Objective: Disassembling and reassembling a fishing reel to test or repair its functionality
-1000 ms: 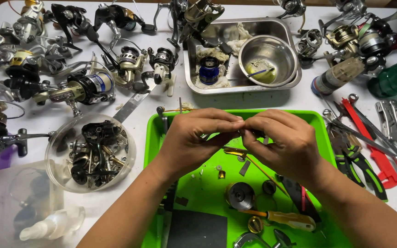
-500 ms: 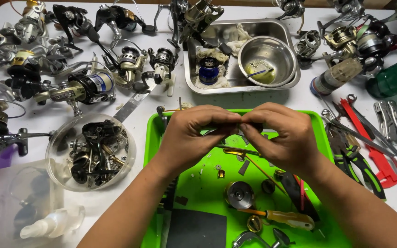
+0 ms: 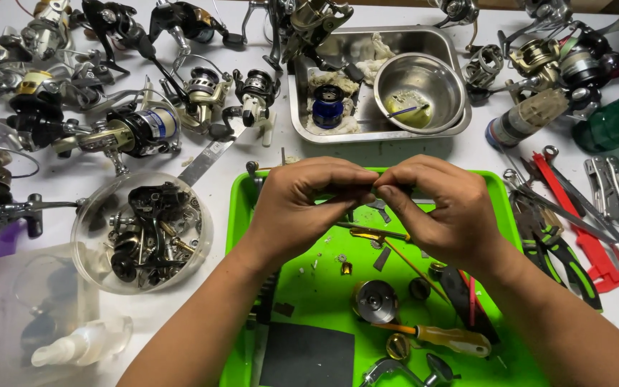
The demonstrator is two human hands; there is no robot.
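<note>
Head view: both hands' grips pinch something too small to tell over green tray [image 3: 241,197] holding screwdriver [image 3: 442,337].

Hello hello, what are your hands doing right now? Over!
Left hand and right hand meet fingertip to fingertip above green tray. Pinching something tiny, mostly hidden. Yellow-handled screwdriver lies below, untouched.

White table [image 3: 252,154] carries: green tray [image 3: 241,215] at centre to 6 o'clock; steel tray [image 3: 377,135] at 12 o'clock; fishing reels [image 3: 130,132] from 9 to 11 o'clock; clear round container [image 3: 91,222] at 8 o'clock; pliers [image 3: 564,247] at 3 o'clock.
</note>
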